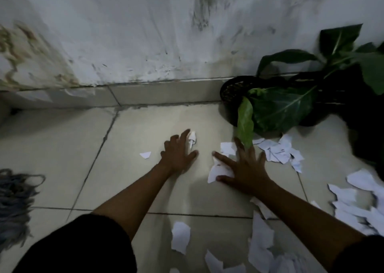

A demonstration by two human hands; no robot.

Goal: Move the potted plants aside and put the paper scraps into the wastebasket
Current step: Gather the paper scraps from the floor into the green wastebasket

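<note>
On the tiled floor (62, 139), near its middle, both hands lie spread with fingers straight. Left hand (178, 152): fingers splayed, tips against a small curled scrap (192, 138) that shows just past the index finger; whether any finger pinches it is hard to tell, and nothing is clearly held. Another small scrap (145, 154) lies just left of this hand, apart from it. Right hand (245, 166): flat and wide open, palm pressing down on a larger scrap (218, 172), most of which the hand hides; the thumb lies along its lower edge.

Just beyond the right fingertips, a pile of scraps (278, 151) sits at the foot of a potted plant (280, 106). One pale leaf droops down to touch the right hand's fingers. The dark pot (230, 91) stands against the wall (145, 33); leaves cover most of it, and a dark mass behind it at the right edge cannot be made out.

More scraps (259, 237) spread below and right of the right arm, cut off by the frame. A mop head (14, 200) is cut off at the left edge. Motion blur softens everything.
</note>
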